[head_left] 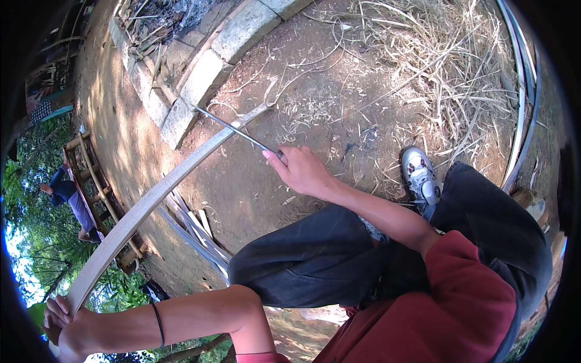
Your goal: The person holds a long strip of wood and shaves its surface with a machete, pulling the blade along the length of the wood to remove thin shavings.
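Observation:
A long, pale bamboo strip runs slantwise from the lower left to the middle of the view, its far end frayed into a thin curl. My left hand is wrapped round its near end. In my right hand is a knife, its handle mostly hidden by my fingers and the thumb stretched along it. The narrow knife blade points to the upper left and lies across the strip, close to a lighter, scraped-looking patch near the far end.
Stone blocks border an ashy fire pit at the upper left. Loose shavings lie heaped at the upper right, with long strips beside them. More split strips lie by my knee. Another person is near a bamboo frame.

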Available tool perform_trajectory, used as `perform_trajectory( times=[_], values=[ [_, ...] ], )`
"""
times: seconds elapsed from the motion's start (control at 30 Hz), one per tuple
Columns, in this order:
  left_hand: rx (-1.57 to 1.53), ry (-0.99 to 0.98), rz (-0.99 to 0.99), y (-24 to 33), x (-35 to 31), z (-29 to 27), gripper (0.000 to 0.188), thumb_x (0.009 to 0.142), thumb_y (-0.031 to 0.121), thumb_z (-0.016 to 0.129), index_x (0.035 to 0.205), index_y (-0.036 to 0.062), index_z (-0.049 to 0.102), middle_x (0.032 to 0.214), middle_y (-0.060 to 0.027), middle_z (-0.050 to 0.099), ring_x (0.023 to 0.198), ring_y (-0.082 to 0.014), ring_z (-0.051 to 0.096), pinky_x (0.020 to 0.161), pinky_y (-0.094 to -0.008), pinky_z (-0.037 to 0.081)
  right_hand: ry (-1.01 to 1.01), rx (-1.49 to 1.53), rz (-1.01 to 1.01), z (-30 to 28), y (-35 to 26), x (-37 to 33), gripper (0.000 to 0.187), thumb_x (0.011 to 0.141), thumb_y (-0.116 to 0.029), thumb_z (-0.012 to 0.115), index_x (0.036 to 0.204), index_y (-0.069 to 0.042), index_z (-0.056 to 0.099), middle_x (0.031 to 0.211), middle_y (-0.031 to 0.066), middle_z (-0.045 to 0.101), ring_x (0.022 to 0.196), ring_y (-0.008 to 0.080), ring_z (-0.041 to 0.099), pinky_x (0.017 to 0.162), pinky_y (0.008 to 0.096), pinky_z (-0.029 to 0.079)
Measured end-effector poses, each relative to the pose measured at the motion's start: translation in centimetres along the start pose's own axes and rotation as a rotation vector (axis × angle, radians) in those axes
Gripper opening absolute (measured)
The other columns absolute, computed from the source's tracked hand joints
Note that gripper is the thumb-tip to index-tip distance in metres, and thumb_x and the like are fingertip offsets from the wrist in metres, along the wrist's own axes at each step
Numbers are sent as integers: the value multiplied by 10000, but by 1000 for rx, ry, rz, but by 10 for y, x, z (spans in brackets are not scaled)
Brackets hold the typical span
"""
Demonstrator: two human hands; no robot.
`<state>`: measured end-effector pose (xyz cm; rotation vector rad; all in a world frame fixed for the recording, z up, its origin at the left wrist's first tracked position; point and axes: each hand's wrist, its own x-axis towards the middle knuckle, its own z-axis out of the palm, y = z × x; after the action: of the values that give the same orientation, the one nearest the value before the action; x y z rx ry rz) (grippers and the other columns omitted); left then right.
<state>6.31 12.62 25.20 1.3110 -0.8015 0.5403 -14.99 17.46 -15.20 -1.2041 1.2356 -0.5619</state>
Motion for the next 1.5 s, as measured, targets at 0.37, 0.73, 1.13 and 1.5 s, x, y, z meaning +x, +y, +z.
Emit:
perform_trajectory(
  times=[0.37, 0.73, 1.13, 1.5],
  values=[
    [9, -5, -3, -8, 5, 2, 745, 911, 720, 178, 725, 60, 470, 610, -52, 389, 500, -199, 424, 438, -322, 372, -43, -64, 174, -14, 18, 12, 588, 991, -441, 462, 738, 62, 630, 645, 228, 646, 664, 431, 670, 649, 492, 541],
    [-2, 5, 0, -10, 9, 0, 742, 921, 697, 176, 744, 42, 478, 638, -72, 408, 526, -220, 447, 457, -338, 395, -27, -127, 234, -29, 46, 37, 648, 995, -448, 440, 643, 62, 628, 659, 294, 626, 665, 448, 656, 664, 525, 522],
    [2, -9, -4, -10, 14, 2, 740, 932, 672, 173, 765, 23, 487, 669, -94, 429, 554, -243, 473, 479, -356, 419, -76, -158, 171, -19, 11, 27, 656, 1004, -449, 422, 660, 68, 634, 632, 283, 622, 697, 450, 666, 663, 539, 534],
    [-10, -24, 6, -7, 16, 7, 738, 942, 649, 170, 785, 5, 494, 697, -114, 447, 580, -264, 496, 498, -372, 441, -62, -220, 285, -12, 54, 51, 589, 1001, -425, 427, 806, 79, 663, 801, 312, 661, 826, 438, 677, 786, 526, 538]
  ],
)
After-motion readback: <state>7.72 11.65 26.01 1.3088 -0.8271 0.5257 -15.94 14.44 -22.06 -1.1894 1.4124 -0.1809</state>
